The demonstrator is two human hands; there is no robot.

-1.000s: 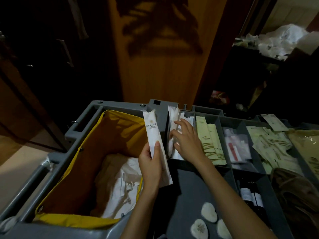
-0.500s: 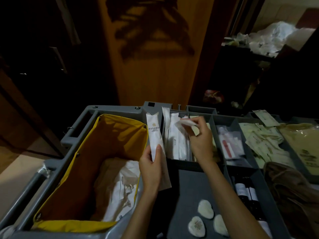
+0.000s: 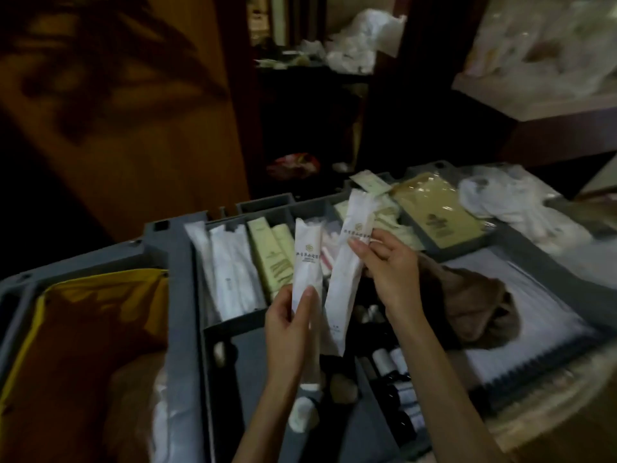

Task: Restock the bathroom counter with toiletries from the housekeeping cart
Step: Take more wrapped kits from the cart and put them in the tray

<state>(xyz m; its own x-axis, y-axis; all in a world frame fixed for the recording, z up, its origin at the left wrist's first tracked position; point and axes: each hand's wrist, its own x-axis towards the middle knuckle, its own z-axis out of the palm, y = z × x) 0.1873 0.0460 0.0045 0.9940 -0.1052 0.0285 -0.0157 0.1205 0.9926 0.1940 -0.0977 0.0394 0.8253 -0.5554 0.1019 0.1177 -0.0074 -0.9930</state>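
Observation:
My left hand (image 3: 291, 332) grips a long white toiletry packet (image 3: 307, 262) upright above the grey housekeeping cart (image 3: 182, 295). Just right of it, my right hand (image 3: 387, 265) pinches a second white packet (image 3: 350, 259) near its printed logo, tilted slightly right. Both packets hang over the cart's tray compartments. Behind them lie more white packets (image 3: 230, 269) and pale green packets (image 3: 270, 255) in their slots.
A yellow linen bag (image 3: 83, 345) fills the cart's left side. Small dark bottles (image 3: 397, 382), round soaps (image 3: 302, 416), a brown cloth (image 3: 474, 312), a spiral notebook (image 3: 534, 329) and beige flat packs (image 3: 437, 212) lie on the cart. A wooden door (image 3: 133, 111) stands behind it.
My right hand has drawn a second white packet out of the tray and brought it beside the one in my left hand. The view has swung to the right.

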